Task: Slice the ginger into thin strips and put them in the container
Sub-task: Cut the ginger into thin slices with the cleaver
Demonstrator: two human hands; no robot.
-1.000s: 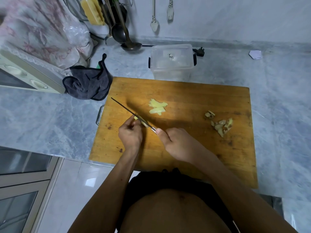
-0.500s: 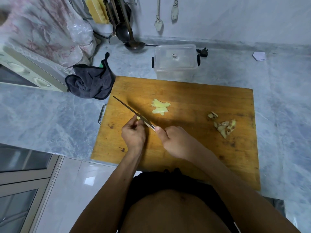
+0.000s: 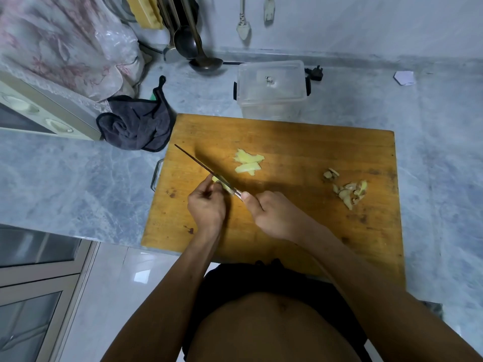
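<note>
On the wooden cutting board (image 3: 300,218), my left hand (image 3: 206,205) holds down a pale yellow piece of ginger (image 3: 219,182) with curled fingers. My right hand (image 3: 271,215) grips the handle of a knife (image 3: 203,167), whose thin blade runs up and left across the ginger, edge down on it. Two flat ginger slices (image 3: 248,162) lie just beyond the blade. A clear plastic container (image 3: 271,90) with its lid on stands behind the board's far edge.
A small heap of ginger peel (image 3: 349,189) lies on the board's right side. A dark cloth (image 3: 138,124) sits left of the board beside an oven (image 3: 39,113). Ladles (image 3: 198,48) stand at the wall. Grey marble counter (image 3: 439,152) surrounds the board.
Both hands and the knife stay at the same spot on the ginger, with only slight shifts of the blade. The slices and peel have not moved.
</note>
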